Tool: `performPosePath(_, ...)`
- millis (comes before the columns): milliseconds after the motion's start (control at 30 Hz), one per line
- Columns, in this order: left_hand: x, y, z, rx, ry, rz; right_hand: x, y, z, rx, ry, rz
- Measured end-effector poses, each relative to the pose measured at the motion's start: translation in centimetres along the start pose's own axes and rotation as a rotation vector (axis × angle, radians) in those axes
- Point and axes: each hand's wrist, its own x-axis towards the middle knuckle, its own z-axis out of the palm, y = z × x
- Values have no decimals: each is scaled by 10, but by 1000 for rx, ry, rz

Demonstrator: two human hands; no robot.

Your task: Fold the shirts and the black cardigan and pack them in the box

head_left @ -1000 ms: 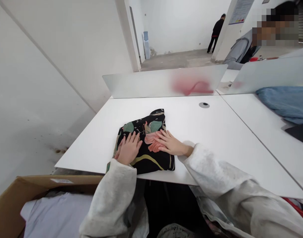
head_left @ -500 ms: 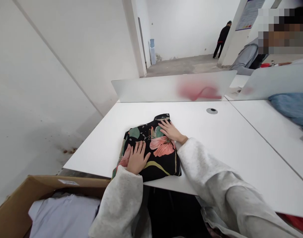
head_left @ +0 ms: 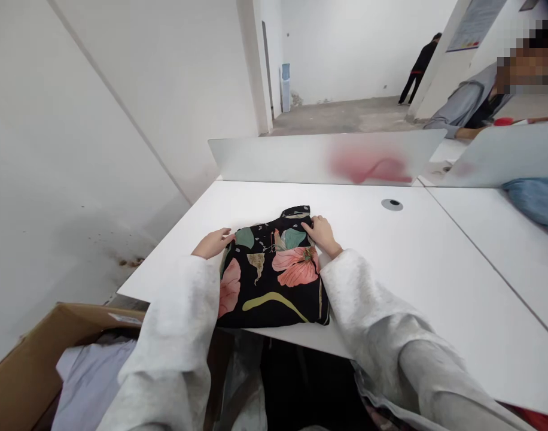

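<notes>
A folded black floral garment [head_left: 274, 287], printed with pink blooms and green leaves, lies flat on the white table [head_left: 373, 269], its lower edge at the front of the tabletop. My left hand [head_left: 215, 242] is at the garment's upper left side, with bent fingertips closed on the edge. At the upper right side, my right hand [head_left: 323, 234] has its thumb on top of the cloth and its other fingers curled at the edge. What lies under the fingertips of both hands is hidden.
An open cardboard box [head_left: 54, 335] with pale clothing [head_left: 92, 377] stands at lower left. A frosted divider [head_left: 274, 158] borders the table's back. Blue cloth [head_left: 538, 200] lies on the right-hand table. A person in grey [head_left: 465, 105] is beyond the divider; another [head_left: 420, 69] stands farther back.
Both hands have left the flat of the garment for its sides, the left moving outward and up, the right slightly outward. The fingers have gone from spread to bent. The view has shifted slightly.
</notes>
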Motion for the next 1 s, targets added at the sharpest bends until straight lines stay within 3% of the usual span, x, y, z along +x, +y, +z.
performPosePath(133, 36, 1, 39, -26, 57, -29, -1, 0, 1, 197, -27, -23)
performPosePath(267, 41, 10, 77, -97, 207, -43, -1, -5, 9, 417, -20, 48)
performPosePath(367, 41, 14, 92, -186, 286, -48, 2, -15, 19, 579, -23, 108)
performPosePath(467, 40, 11, 95, -329, 291, -28, 6, -26, 27, 710, -60, 120)
performPosePath(633, 27, 2, 85, -613, 370, -9, 10, -39, 28, 877, -164, 74)
performPosePath(767, 4, -1, 66, -819, 455, -39, 15, -62, 21, 1061, -197, 105)
performPosePath(867, -27, -2, 37, -918, 511, -61, 17, -94, 10, 1184, -207, 84)
performPosePath(1000, -96, -6, -23, -1029, 596, -44, 13, -160, -8, 1307, -288, -118)
